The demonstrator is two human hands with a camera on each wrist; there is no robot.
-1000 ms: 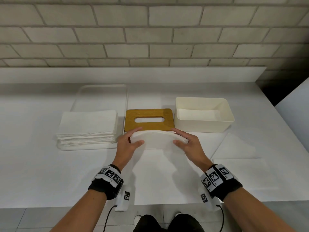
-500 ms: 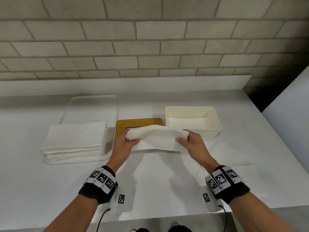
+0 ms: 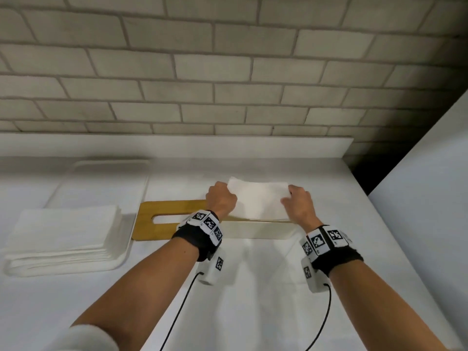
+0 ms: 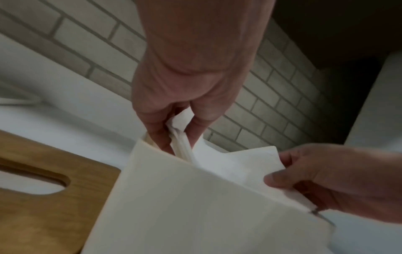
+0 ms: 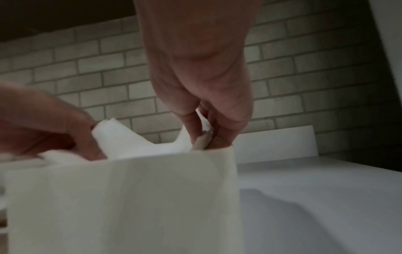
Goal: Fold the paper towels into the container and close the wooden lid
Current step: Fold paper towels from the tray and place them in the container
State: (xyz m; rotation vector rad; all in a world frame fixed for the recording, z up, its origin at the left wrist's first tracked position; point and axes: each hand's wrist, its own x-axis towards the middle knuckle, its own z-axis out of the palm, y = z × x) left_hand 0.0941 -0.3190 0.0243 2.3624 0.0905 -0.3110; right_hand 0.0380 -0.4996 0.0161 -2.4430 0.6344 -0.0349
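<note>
Now, nearest first:
Hands: your left hand [image 3: 220,200] pinches one end of the folded towel [image 3: 258,198], your right hand [image 3: 297,205] the other end.
Towel: partly inside the box [image 3: 255,230], its top above the rim; keep it flat and lower both ends evenly so the fold does not spring.
Box: stands just right of the lid [image 3: 162,219]; slide your fingers [image 4: 161,137] down inside the end walls.
Lid: flat on the counter [image 3: 76,300], off the box.
Stack [image 3: 63,236]: more towels, far left.
</note>
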